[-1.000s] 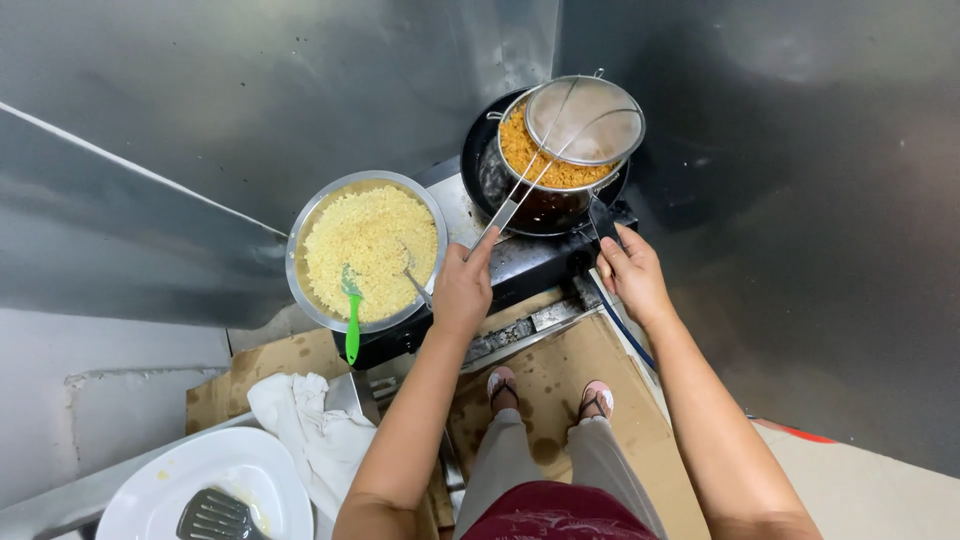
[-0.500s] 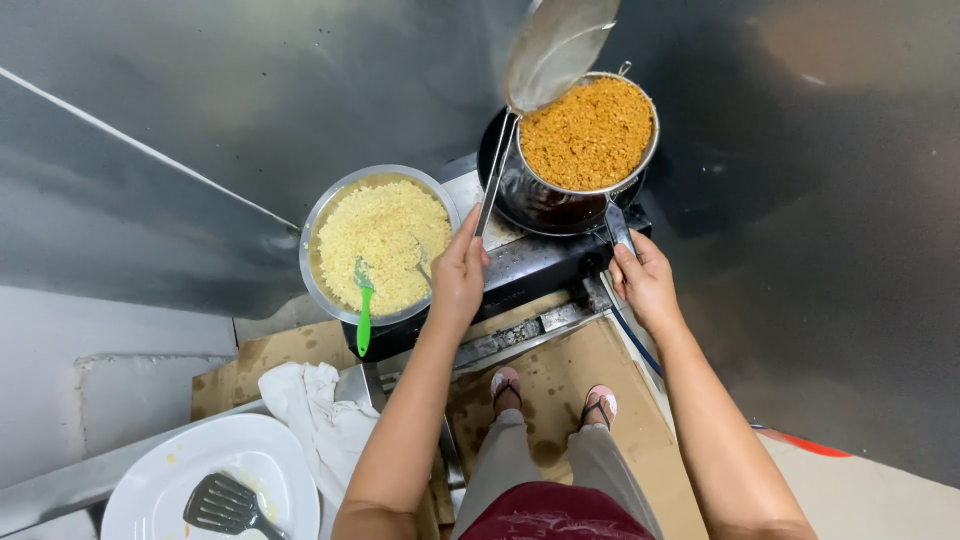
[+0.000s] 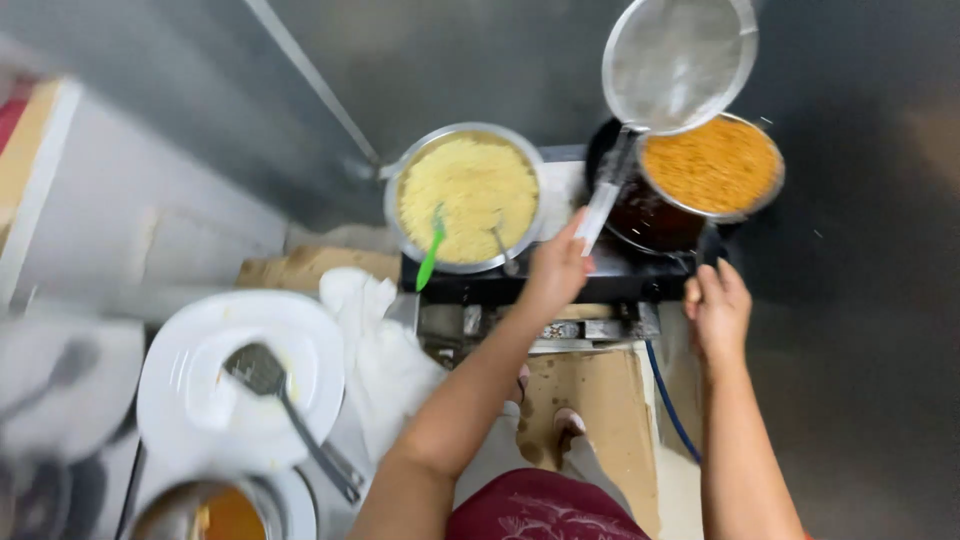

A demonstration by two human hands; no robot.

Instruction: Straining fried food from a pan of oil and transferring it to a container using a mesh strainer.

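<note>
My left hand (image 3: 555,270) grips the pale handle of a round wire-mesh strainer (image 3: 680,60), held up and tilted above a steel bowl of orange fried bits (image 3: 712,165). That bowl sits in a dark pan (image 3: 640,215) on the right burner of a small stove (image 3: 520,288). My right hand (image 3: 718,305) lies at the stove's right front corner, fingers stretched toward the pan's edge, holding nothing. On the left burner stands a steel pan of yellow grains (image 3: 465,190) with a green spatula (image 3: 432,250) and a metal spoon (image 3: 500,245) stuck in it.
A white plate (image 3: 180,400) with a black slotted turner (image 3: 265,375) lies at lower left, a steel pot with orange liquid (image 3: 215,515) below it. A white cloth (image 3: 385,355) lies beside the stove. Cardboard (image 3: 590,400) and a blue hose (image 3: 665,400) are on the floor. Metal walls enclose the stove.
The strainer went from lying over the orange food to raised and tilted above it. My view swung left, bringing in the plate and turner. My right hand stayed by the stove's corner.
</note>
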